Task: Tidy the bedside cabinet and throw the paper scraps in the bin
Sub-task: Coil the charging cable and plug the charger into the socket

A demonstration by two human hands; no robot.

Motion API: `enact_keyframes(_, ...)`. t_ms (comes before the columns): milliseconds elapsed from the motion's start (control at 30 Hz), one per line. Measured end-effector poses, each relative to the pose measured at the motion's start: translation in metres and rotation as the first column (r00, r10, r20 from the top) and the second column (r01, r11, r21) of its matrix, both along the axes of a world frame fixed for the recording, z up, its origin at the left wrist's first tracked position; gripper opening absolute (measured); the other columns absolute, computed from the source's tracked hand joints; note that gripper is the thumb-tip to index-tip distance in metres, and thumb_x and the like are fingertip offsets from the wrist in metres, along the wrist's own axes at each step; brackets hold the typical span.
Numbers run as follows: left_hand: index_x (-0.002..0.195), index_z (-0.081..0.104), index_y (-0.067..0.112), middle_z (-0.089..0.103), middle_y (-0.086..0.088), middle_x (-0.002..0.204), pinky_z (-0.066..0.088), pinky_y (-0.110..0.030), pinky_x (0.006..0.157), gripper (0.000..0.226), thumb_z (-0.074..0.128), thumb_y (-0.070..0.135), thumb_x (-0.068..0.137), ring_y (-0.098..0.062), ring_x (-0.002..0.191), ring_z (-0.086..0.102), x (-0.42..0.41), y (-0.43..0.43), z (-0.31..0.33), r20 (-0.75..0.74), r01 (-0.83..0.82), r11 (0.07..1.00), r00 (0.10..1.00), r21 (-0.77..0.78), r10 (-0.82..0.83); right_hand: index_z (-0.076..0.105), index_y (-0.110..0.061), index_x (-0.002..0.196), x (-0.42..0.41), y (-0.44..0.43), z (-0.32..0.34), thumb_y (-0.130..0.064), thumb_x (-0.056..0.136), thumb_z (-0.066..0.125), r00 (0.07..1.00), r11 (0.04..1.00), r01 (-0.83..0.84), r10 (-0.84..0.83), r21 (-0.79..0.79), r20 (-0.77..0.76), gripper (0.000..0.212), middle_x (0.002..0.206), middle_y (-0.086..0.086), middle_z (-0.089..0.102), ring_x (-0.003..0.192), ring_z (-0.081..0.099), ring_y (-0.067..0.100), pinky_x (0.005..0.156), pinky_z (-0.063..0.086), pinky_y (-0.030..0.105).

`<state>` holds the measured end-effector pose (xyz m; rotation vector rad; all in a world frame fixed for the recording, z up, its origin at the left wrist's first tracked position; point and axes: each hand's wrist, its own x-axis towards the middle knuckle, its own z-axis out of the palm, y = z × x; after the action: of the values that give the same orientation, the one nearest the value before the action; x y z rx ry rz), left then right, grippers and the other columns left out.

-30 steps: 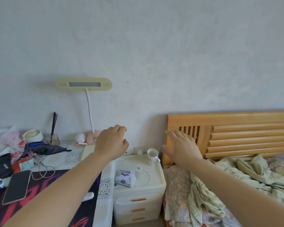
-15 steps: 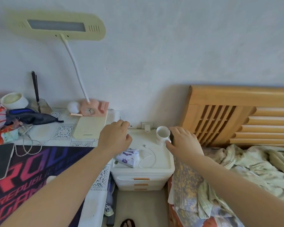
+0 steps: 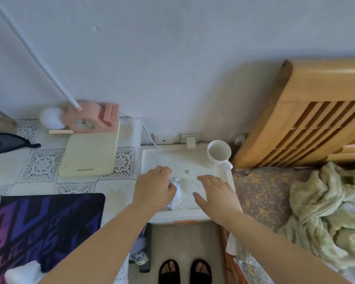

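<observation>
The white bedside cabinet [image 3: 172,158] stands between a desk and the bed. On its top are a white mug [image 3: 219,153] at the back right, a looped white cable [image 3: 190,193] and a small white-and-purple tissue pack [image 3: 176,196]. My left hand [image 3: 154,189] lies over the pack with curled fingers, hiding most of it; whether it grips is hidden. My right hand [image 3: 215,193] hovers flat and spread just right of the cable, holding nothing. A crumpled scrap [image 3: 139,257] lies on the floor left of the cabinet. No bin is in view.
A charger plug [image 3: 190,142] sits in the wall socket behind the cabinet. On the desk to the left are a pink clock lamp base [image 3: 90,117], a pale yellow pad [image 3: 90,156] and a dark desk mat [image 3: 39,226]. Wooden headboard [image 3: 305,119] and rumpled green blanket [image 3: 326,212] are at right.
My view has tipped down and come closer to the cabinet. Both hands dropped from near the wall and mug onto the cabinet top, the left onto the tissue pack.
</observation>
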<state>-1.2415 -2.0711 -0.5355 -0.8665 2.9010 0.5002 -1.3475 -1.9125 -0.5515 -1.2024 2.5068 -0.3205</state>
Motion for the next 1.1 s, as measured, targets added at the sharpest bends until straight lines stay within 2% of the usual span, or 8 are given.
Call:
enact_keyframes(133, 0.119, 0.051, 0.016, 0.059, -0.003, 0.116, 0.047, -0.036, 0.075, 0.036, 0.046, 0.027, 0.086, -0.025, 0.097, 0.056, -0.021, 0.003, -0.044, 0.016, -0.051, 0.995, 0.999, 0.085, 0.05, 0.037, -0.022, 0.134, -0.01, -0.015, -0.046, -0.044, 0.091, 0.047, 0.997, 0.997, 0.049, -0.053, 0.066, 0.057, 0.05, 0.138, -0.004, 0.046, 0.125, 0.041, 0.018, 0.1, 0.034, 0.03)
enact_keyframes(300, 0.113, 0.056, 0.016, 0.062, -0.001, 0.111, 0.048, -0.036, 0.075, 0.033, 0.046, 0.026, 0.083, -0.022, 0.096, 0.057, -0.037, 0.015, -0.096, 0.004, -0.102, 0.985, 0.995, 0.136, 0.102, 0.045, -0.022, 0.13, -0.015, -0.034, -0.096, -0.043, 0.09, 0.051, 0.975, 0.988, 0.154, -0.157, 0.027, 0.158, 0.046, 0.131, -0.004, 0.051, 0.117, 0.047, 0.017, 0.093, 0.042, 0.03)
enact_keyframes(433, 0.116, 0.056, 0.012, 0.063, -0.004, 0.11, 0.046, -0.036, 0.079, 0.037, 0.049, 0.023, 0.081, -0.024, 0.098, 0.058, -0.047, 0.024, -0.129, -0.036, -0.113, 0.984, 0.992, 0.14, 0.119, 0.049, -0.022, 0.127, -0.016, -0.037, -0.131, -0.036, 0.09, 0.051, 0.97, 0.984, 0.177, -0.175, 0.0, 0.167, 0.04, 0.128, -0.004, 0.054, 0.117, 0.047, 0.018, 0.094, 0.038, 0.028)
enact_keyframes(500, 0.115, 0.057, 0.011, 0.065, -0.005, 0.108, 0.043, -0.035, 0.084, 0.036, 0.049, 0.021, 0.081, -0.025, 0.099, 0.058, -0.051, 0.027, -0.142, -0.026, -0.094, 0.99, 0.995, 0.11, 0.097, 0.052, -0.022, 0.125, -0.017, -0.032, -0.143, -0.039, 0.089, 0.051, 0.965, 0.978, 0.207, -0.203, -0.005, 0.166, 0.039, 0.126, -0.004, 0.055, 0.115, 0.048, 0.018, 0.091, 0.04, 0.03)
enact_keyframes(633, 0.114, 0.057, 0.01, 0.065, -0.006, 0.109, 0.036, -0.034, 0.092, 0.035, 0.045, 0.019, 0.083, -0.025, 0.102, 0.056, -0.055, 0.03, -0.16, 0.024, -0.067, 0.996, 0.998, 0.06, 0.066, 0.054, -0.02, 0.122, -0.019, -0.022, -0.16, -0.041, 0.086, 0.058, 0.957, 0.969, 0.248, -0.241, -0.025, 0.164, 0.042, 0.121, -0.004, 0.057, 0.109, 0.052, 0.019, 0.083, 0.045, 0.031)
enact_keyframes(833, 0.116, 0.054, 0.013, 0.062, -0.003, 0.113, 0.036, -0.032, 0.094, 0.036, 0.042, 0.017, 0.082, -0.022, 0.108, 0.052, -0.06, 0.033, -0.176, 0.074, -0.072, 0.996, 0.995, 0.05, 0.068, 0.055, -0.021, 0.117, -0.02, -0.021, -0.176, -0.048, 0.082, 0.06, 0.951, 0.958, 0.281, -0.272, -0.048, 0.147, 0.045, 0.113, -0.004, 0.057, 0.101, 0.053, 0.02, 0.078, 0.043, 0.031)
enact_keyframes(933, 0.12, 0.051, 0.014, 0.057, -0.001, 0.122, 0.035, -0.032, 0.099, 0.04, 0.043, 0.015, 0.081, -0.021, 0.116, 0.048, -0.059, 0.034, -0.18, 0.078, -0.073, 0.996, 0.995, 0.051, 0.069, 0.056, -0.022, 0.114, -0.02, -0.025, -0.18, -0.05, 0.078, 0.061, 0.946, 0.951, 0.304, -0.294, -0.057, 0.137, 0.046, 0.111, -0.005, 0.057, 0.1, 0.052, 0.019, 0.074, 0.04, 0.029)
enact_keyframes(1100, 0.126, 0.047, 0.015, 0.052, 0.0, 0.13, 0.031, -0.032, 0.104, 0.045, 0.044, 0.019, 0.082, -0.02, 0.126, 0.041, -0.055, 0.034, -0.179, 0.083, -0.056, 0.997, 0.995, 0.051, 0.051, 0.057, -0.021, 0.115, -0.021, -0.031, -0.182, -0.045, 0.076, 0.065, 0.946, 0.951, 0.306, -0.297, -0.05, 0.128, 0.047, 0.112, -0.005, 0.057, 0.102, 0.051, 0.019, 0.077, 0.038, 0.029)
